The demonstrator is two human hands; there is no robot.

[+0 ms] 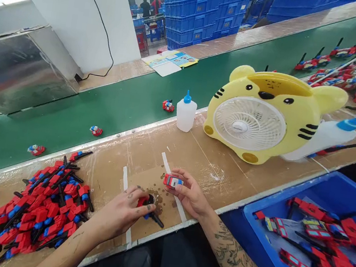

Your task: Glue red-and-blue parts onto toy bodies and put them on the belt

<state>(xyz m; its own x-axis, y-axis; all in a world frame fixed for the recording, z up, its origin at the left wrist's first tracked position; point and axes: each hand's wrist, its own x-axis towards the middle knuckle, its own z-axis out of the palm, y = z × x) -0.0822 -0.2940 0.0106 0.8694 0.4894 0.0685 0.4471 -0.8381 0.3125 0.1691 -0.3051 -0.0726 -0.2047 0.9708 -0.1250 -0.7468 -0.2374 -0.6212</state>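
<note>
My left hand (119,214) is closed around a red toy part with a black rod (157,220), over the brown work surface. At its fingertips is a small round container (152,199) with dark contents; whether the part touches it, I cannot tell. Brown wet-looking spots surround the container. A small red toy vehicle (172,181) with white and blue on it is pinched in my right hand (193,196), just above the table. Left of my hands lies a heap of red parts with black rods (50,203).
A green conveyor belt (129,104) carries a few small toy vehicles (96,130). Along its near edge stand a white squeeze bottle (185,116) and a yellow tiger-faced fan (258,152). At right, a blue bin (254,216) holds assembled toys. Blue crates (198,16) are stacked behind.
</note>
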